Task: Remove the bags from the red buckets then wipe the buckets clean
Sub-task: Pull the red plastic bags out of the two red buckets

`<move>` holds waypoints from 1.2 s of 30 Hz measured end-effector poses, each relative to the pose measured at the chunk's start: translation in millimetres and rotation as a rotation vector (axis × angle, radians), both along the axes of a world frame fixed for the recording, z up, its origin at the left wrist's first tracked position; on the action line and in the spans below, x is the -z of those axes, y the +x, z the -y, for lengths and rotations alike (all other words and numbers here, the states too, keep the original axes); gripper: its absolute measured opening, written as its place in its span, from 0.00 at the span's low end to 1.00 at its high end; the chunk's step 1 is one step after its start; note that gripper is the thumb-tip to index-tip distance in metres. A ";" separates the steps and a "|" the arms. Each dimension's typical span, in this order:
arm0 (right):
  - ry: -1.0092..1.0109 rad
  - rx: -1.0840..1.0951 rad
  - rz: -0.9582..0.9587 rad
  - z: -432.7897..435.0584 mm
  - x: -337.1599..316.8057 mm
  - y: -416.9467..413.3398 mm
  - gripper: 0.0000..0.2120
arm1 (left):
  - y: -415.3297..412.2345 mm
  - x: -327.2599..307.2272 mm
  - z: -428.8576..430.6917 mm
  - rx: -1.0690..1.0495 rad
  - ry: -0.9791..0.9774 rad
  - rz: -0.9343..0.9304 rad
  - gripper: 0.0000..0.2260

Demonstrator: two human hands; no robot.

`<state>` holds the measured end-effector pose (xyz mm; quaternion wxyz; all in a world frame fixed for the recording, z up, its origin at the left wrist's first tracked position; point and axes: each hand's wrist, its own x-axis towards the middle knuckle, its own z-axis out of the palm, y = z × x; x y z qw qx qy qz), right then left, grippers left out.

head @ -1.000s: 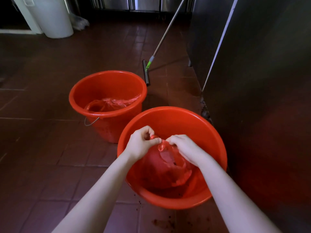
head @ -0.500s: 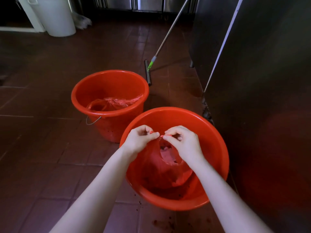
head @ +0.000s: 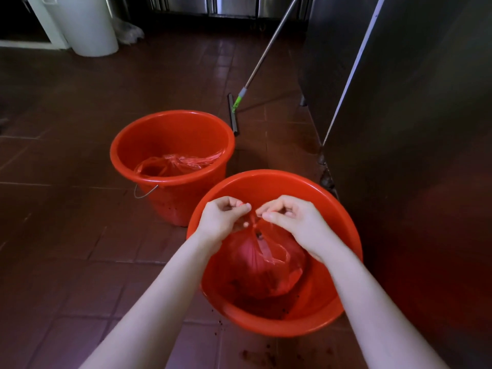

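Two red buckets stand on the tiled floor. The near bucket [head: 343, 230] holds a filled red plastic bag [head: 263, 265]. My left hand [head: 222, 218] and my right hand [head: 291, 219] both pinch the gathered neck of this bag above the bucket's middle, fingers closed on the plastic. The far bucket [head: 173, 129], with a wire handle, has a second red bag [head: 178, 163] lying inside, its top loosely bunched.
A floor squeegee [head: 234, 113] with a long metal pole leans toward the steel cabinet [head: 412, 129] on the right. A white bin [head: 85, 25] stands at the back left. Dark crumbs [head: 261, 355] lie on the tiles in front of the near bucket.
Both hands have drawn the bag's neck tighter and a little higher; the bag now hangs bunched into a narrower twist between my fingers.
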<state>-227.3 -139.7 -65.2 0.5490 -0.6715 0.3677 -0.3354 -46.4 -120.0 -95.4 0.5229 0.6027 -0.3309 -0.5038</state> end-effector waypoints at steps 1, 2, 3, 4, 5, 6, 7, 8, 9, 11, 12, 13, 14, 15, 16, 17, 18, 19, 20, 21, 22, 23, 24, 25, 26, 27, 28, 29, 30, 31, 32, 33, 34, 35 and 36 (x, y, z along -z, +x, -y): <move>0.051 -0.001 0.052 -1.0 2.3 2.3 0.05 | -0.3 -1.5 -0.4 0.015 -0.004 -0.068 0.08; 0.090 -0.008 0.079 -2.2 4.8 2.5 0.06 | -0.3 -2.2 -1.3 0.020 -0.007 -0.124 0.09; 0.112 -0.017 0.077 -3.4 7.1 1.2 0.05 | -0.7 -2.6 -2.2 0.016 -0.008 -0.184 0.09; 0.118 -0.025 0.054 -4.2 8.9 -2.0 0.05 | -0.9 -2.9 -3.1 0.005 -0.003 -0.249 0.09; 0.116 -0.033 0.023 -4.3 10.6 -5.7 0.05 | -1.3 -2.8 -3.4 -0.006 0.004 -0.307 0.09; 0.102 -0.044 -0.019 -3.8 11.7 -10.3 0.05 | -1.6 -3.0 -3.7 -0.006 0.008 -0.346 0.09; 0.075 -0.065 -0.073 -2.6 11.7 -14.6 0.05 | -2.9 -3.4 -4.1 0.008 0.008 -0.363 0.10; 0.042 -0.098 -0.136 -0.6 10.8 -19.1 0.05 | -4.7 -3.5 -4.6 0.036 0.006 -0.363 0.11; 0.013 -0.135 -0.199 1.5 9.3 -22.7 0.05 | -7.6 -3.2 -4.6 0.070 0.002 -0.360 0.11; -0.015 -0.202 -0.305 5.3 5.6 -29.6 0.05 | -13.5 -3.9 -5.1 0.128 0.006 -0.354 0.13; -0.021 -0.227 -0.336 6.8 3.7 -32.7 0.06 | -15.3 -5.2 -5.4 0.148 0.005 -0.339 0.13; -0.026 -0.248 -0.357 8.3 2.0 -35.3 0.06 | -16.2 -7.2 -4.9 0.162 0.002 -0.322 0.13; -0.035 -0.265 -0.378 9.5 0.7 -37.5 0.06 | -16.1 -9.1 -4.5 0.174 -0.003 -0.292 0.13; -0.053 -0.278 -0.405 10.7 -0.1 -38.4 0.06 | -15.7 -11.4 -4.4 0.189 -0.008 -0.257 0.12; -0.083 -0.286 -0.442 11.4 -0.3 -38.1 0.06 | -14.4 -13.2 -4.6 0.207 -0.012 -0.221 0.12; -0.124 -0.291 -0.486 11.7 -0.5 -36.0 0.07 | -13.1 -14.4 -5.0 0.226 -0.011 -0.202 0.12; -0.174 -0.298 -0.540 11.5 0.1 -33.0 0.07 | -11.1 -15.3 -5.4 0.243 -0.004 -0.188 0.12; -0.227 -0.308 -0.601 10.4 1.9 -29.5 0.08 | -8.5 -16.8 -5.7 0.269 0.002 -0.156 0.11; -0.277 -0.329 -0.674 8.8 4.9 -27.0 0.09 | -4.2 -18.6 -6.2 0.309 -0.004 -0.049 0.10; -0.316 -0.360 -0.755 7.1 8.9 -25.6 0.10 | 2.2 -21.0 -6.8 0.367 -0.027 0.155 0.10; -0.333 -0.389 -0.835 6.2 12.9 -26.8 0.11 | 10.3 -23.2 -6.7 0.445 -0.074 0.427 0.09; -0.328 -0.405 -0.901 6.7 16.1 -29.8 0.11 | 17.6 -25.8 -5.8 0.536 -0.133 0.679 0.09; -0.314 -0.410 -0.949 8.1 18.0 -33.1 0.11 | 23.2 -28.3 -6.0 0.621 -0.191 0.870 0.10; -0.306 -0.410 -0.985 10.6 18.6 -34.7 0.11 | 26.2 -31.3 -7.4 0.697 -0.249 0.998 0.11; -0.309 -0.412 -1.018 13.1 17.7 -33.9 0.11 | 28.4 -33.4 -8.7 0.765 -0.297 1.082 0.11; -0.318 -0.419 -1.048 15.2 15.8 -31.3 0.12 | 29.7 -34.9 -8.5 0.815 -0.328 1.149 0.12; -0.327 -0.428 -1.071 16.4 14.6 -28.1 0.12 | 31.8 -36.6 -8.5 0.847 -0.341 1.203 0.11; -0.332 -0.432 -1.087 16.6 14.4 -24.6 0.12 | 34.6 -37.5 -8.3 0.864 -0.342 1.237 0.11; -0.334 -0.431 -1.100 16.6 14.9 -22.2 0.13 | 38.2 -38.0 -8.9 0.870 -0.340 1.261 0.10; -0.331 -0.428 -1.112 16.4 15.6 -21.1 0.13 | 42.0 -38.4 -9.4 0.870 -0.337 1.276 0.11; -0.323 -0.427 -1.122 15.9 16.0 -22.0 0.13 | 44.8 -38.6 -10.1 0.868 -0.334 1.280 0.11; -0.316 -0.427 -1.128 15.4 15.9 -22.8 0.13 | 46.4 -38.2 -11.3 0.863 -0.336 1.279 0.12; -0.314 -0.428 -1.130 15.1 15.7 -23.4 0.13 | 46.9 -37.2 -12.6 0.860 -0.341 1.284 0.12; -0.313 -0.428 -1.133 14.8 15.6 -23.4 0.14 | 46.6 -35.6 -13.4 0.859 -0.345 1.295 0.11; -0.310 -0.431 -1.135 14.7 15.7 -22.8 0.15 | 45.9 -34.5 -14.0 0.855 -0.345 1.312 0.11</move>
